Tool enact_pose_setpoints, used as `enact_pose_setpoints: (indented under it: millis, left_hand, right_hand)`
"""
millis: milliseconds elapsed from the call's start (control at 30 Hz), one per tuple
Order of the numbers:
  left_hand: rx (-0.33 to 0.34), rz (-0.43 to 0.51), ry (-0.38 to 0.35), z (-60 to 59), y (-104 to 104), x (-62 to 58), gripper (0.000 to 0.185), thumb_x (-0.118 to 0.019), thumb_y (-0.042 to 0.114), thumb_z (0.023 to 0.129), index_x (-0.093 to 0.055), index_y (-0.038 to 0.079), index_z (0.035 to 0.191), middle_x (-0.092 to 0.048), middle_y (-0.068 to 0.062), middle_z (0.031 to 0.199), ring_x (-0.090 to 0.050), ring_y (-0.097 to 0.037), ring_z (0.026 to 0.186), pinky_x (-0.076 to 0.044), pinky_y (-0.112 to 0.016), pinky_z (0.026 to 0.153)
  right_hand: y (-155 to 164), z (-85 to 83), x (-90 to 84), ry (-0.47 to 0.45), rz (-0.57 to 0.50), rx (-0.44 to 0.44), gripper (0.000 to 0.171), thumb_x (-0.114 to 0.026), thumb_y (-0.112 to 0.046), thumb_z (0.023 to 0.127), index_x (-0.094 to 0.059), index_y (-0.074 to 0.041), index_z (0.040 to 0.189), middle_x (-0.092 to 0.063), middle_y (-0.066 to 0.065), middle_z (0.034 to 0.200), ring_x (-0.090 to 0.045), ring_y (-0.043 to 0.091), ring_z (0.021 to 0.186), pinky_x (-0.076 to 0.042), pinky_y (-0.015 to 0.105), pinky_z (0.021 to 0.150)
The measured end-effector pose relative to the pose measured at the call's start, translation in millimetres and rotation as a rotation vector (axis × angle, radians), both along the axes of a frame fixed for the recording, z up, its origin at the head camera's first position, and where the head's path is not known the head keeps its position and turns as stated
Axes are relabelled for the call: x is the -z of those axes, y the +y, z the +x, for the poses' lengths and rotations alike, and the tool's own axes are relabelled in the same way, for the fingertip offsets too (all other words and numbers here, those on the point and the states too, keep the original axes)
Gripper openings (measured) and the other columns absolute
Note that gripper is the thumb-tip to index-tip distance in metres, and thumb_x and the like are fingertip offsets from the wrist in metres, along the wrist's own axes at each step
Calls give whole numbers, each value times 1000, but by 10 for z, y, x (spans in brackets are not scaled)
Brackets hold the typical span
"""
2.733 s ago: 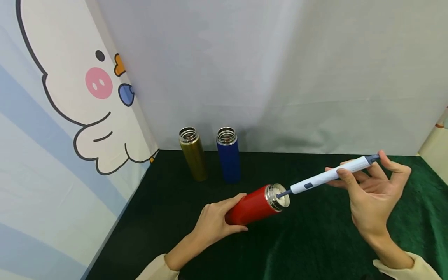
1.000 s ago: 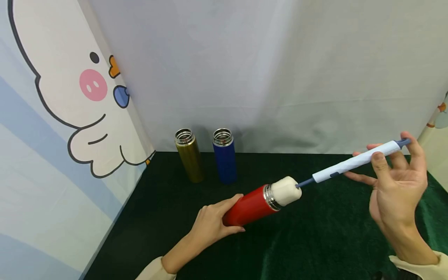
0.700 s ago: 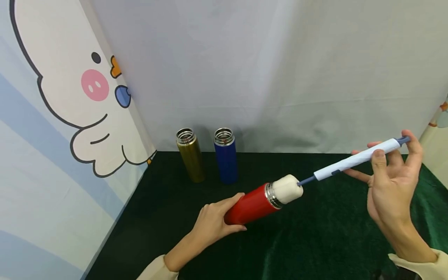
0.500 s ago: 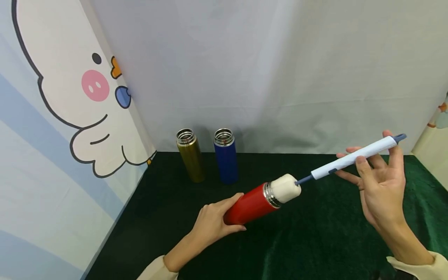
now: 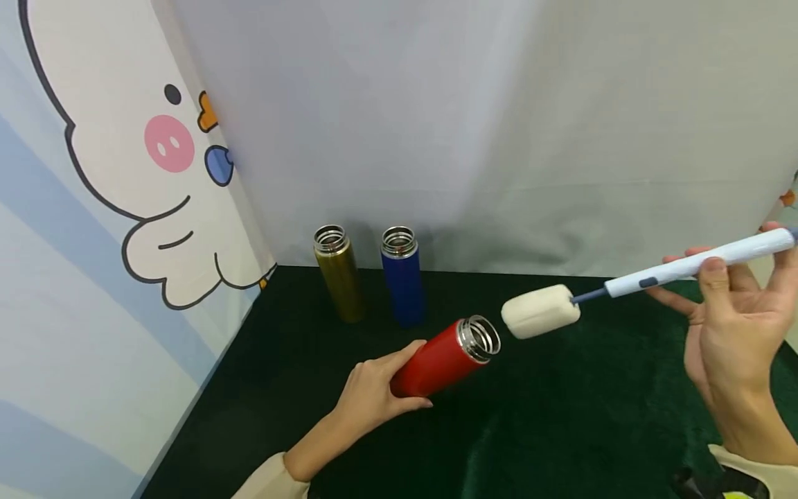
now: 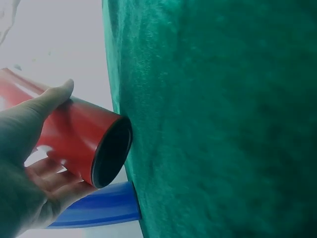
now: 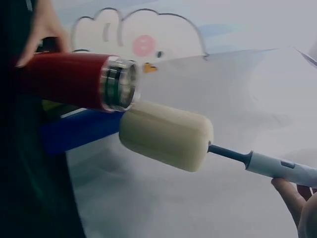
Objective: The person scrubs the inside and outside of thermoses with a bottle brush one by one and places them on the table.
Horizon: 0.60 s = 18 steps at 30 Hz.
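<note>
My left hand (image 5: 373, 391) grips a red thermos bottle (image 5: 436, 362) round its lower half, tilted with its bare steel mouth (image 5: 479, 338) toward the right. In the left wrist view the black base of the red bottle (image 6: 74, 136) faces the camera. My right hand (image 5: 738, 326) holds a bottle brush by its pale blue handle (image 5: 698, 263), between thumb and fingers. The white sponge head (image 5: 539, 312) is out of the bottle, just right of the mouth. In the right wrist view the sponge (image 7: 166, 136) hangs close beside the steel rim.
A gold bottle (image 5: 341, 277) and a blue bottle (image 5: 402, 281) stand uncapped at the back of the dark green cloth (image 5: 561, 416). Behind them hangs a pale curtain (image 5: 486, 138); a cartoon-printed panel (image 5: 125, 229) rises along the left.
The sponge, first deep in the red bottle, then half out, has come fully out as my right hand drew the brush to the right. My left hand keeps its grip, shifted slightly left.
</note>
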<state>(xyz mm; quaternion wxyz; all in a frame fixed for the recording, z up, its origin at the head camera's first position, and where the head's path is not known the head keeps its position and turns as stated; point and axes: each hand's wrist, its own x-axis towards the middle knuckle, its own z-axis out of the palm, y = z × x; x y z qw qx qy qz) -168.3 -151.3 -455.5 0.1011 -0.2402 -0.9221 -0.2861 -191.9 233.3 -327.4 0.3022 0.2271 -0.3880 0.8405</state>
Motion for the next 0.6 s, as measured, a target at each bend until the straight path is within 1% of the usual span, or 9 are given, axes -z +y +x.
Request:
enact_pose_setpoints:
  millis: [133, 200, 267, 333, 433, 600]
  left_hand:
    - [6, -11, -7, -11, -16, -8, 87, -88, 43, 78, -45, 33, 153, -70, -2, 135, -74, -18, 107, -60, -43, 94]
    - [10, -12, -12, -17, -12, -3, 87, -88, 43, 78, -45, 33, 153, -70, -2, 135, -74, -18, 107, -60, -43, 94]
    - [10, -13, -9, -18, -8, 1, 87, -88, 43, 78, -45, 33, 153, -70, -1, 135, -74, -18, 107, -60, -42, 94]
    - [12, -19, 2, -15, -6, 1, 87, -89, 42, 78, -45, 32, 153, -70, -1, 135, -74, -18, 106, -60, -43, 93]
    - [8, -22, 14, -6, -3, -9, 87, -89, 42, 77, -46, 32, 152, -70, -1, 135, -74, -18, 106, -60, -43, 92]
    - [-5, -20, 7, -5, 8, -24, 87, -90, 40, 77, -46, 33, 152, -71, -2, 133, -74, -18, 104, -61, -43, 92]
  right_hand:
    - [-33, -21, 76, 16, 30, 6, 56, -46, 19, 97, -33, 1, 148, -68, 25, 100, -76, 34, 88, -63, 42, 65]
    - [-31, -29, 105, 23, 44, 33, 56, -47, 19, 96, -35, 2, 148, -68, 24, 100, -76, 33, 87, -63, 40, 65]
    - [-20, -36, 141, 15, 59, 36, 56, -48, 19, 96, -35, 2, 147, -67, 23, 100, -76, 32, 87, -63, 39, 65]
    - [-14, -41, 183, 2, 88, 27, 55, -47, 19, 97, -33, 2, 148, -66, 23, 100, -77, 31, 88, -63, 38, 65]
    - [-16, -32, 239, -12, 111, -20, 54, -45, 19, 98, -31, 3, 147, -67, 23, 100, -77, 31, 88, -63, 39, 65]
    - [3, 9, 258, -45, 175, -20, 52, -45, 17, 99, -34, -1, 146, -69, 21, 100, -78, 30, 87, -62, 38, 64]
